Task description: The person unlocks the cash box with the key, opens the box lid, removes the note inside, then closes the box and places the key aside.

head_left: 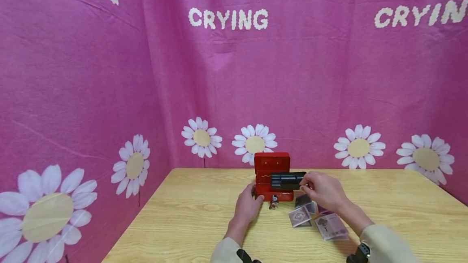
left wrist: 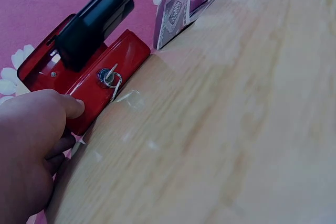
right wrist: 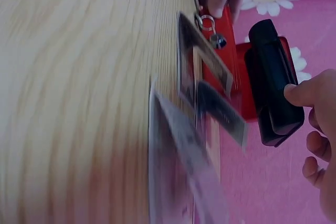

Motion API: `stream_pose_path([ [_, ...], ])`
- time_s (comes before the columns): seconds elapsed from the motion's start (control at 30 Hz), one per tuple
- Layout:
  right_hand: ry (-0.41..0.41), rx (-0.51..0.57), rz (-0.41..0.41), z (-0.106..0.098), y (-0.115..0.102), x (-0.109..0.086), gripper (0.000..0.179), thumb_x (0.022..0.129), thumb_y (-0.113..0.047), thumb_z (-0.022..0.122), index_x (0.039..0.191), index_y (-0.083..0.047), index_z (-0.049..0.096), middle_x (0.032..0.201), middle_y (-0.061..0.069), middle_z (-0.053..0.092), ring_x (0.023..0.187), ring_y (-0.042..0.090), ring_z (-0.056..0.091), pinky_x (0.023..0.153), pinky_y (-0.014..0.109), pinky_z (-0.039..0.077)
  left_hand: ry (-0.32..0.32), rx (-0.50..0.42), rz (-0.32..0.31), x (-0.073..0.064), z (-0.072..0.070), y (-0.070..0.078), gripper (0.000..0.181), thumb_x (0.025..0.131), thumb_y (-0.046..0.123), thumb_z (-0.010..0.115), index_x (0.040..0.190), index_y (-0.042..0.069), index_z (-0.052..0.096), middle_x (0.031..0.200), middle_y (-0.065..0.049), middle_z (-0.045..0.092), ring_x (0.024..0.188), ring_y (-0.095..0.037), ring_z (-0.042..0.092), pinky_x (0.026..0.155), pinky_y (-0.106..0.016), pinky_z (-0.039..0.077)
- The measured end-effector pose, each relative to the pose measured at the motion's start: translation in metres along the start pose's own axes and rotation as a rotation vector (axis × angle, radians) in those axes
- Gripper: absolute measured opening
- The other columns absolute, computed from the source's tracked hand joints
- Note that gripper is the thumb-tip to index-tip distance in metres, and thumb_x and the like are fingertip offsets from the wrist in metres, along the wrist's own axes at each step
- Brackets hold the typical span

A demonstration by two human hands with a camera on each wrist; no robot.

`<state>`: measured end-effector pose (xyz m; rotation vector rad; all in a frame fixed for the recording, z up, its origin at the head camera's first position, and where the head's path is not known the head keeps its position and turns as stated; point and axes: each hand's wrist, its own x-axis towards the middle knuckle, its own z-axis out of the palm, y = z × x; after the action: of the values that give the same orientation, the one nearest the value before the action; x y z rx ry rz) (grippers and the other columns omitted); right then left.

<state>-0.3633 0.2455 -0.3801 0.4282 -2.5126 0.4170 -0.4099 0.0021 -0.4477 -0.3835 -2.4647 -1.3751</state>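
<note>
A small red cash box stands on the table with its lid up. My left hand grips its left end, thumb on the front wall in the left wrist view. My right hand pinches the right end of a black coin tray between thumb and fingers. The tray is tilted over the box's inside and hides part of it. From the lock on the front hang keys on a ring. Folded banknotes lie just right of the box, below my right hand.
More banknotes lie nearer the right forearm, some folded and standing up in the right wrist view. The light wooden table ends at a pink cloth backdrop with daisies. Dark bands circle both wrists.
</note>
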Motion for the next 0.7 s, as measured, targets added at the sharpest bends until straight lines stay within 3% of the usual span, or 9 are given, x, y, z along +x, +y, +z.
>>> stream_pose_path([
  [0.23, 0.015, -0.002, -0.03, 0.012, -0.016, 0.008, 0.005, 0.081, -0.016, 0.076, 0.084, -0.019, 0.073, 0.067, -0.011, 0.054, 0.06, 0.004, 0.044, 0.052, 0.021, 0.035, -0.004, -0.008, -0.006, 0.0, -0.001, 0.0, 0.05, 0.091, 0.01, 0.066, 0.138, -0.001, 0.053, 0.129, -0.017, 0.066, 0.123, -0.033, 0.06, 0.106, -0.05, 0.046],
  [0.7, 0.015, 0.003, -0.014, 0.035, -0.025, 0.017, 0.005, 0.083, -0.016, 0.076, 0.083, -0.018, 0.071, 0.069, -0.009, 0.055, 0.061, 0.005, 0.044, 0.053, 0.023, 0.036, -0.012, -0.018, -0.021, 0.002, -0.002, -0.001, 0.053, 0.091, 0.012, 0.065, 0.141, 0.001, 0.051, 0.132, -0.016, 0.064, 0.126, -0.033, 0.058, 0.108, -0.05, 0.045],
])
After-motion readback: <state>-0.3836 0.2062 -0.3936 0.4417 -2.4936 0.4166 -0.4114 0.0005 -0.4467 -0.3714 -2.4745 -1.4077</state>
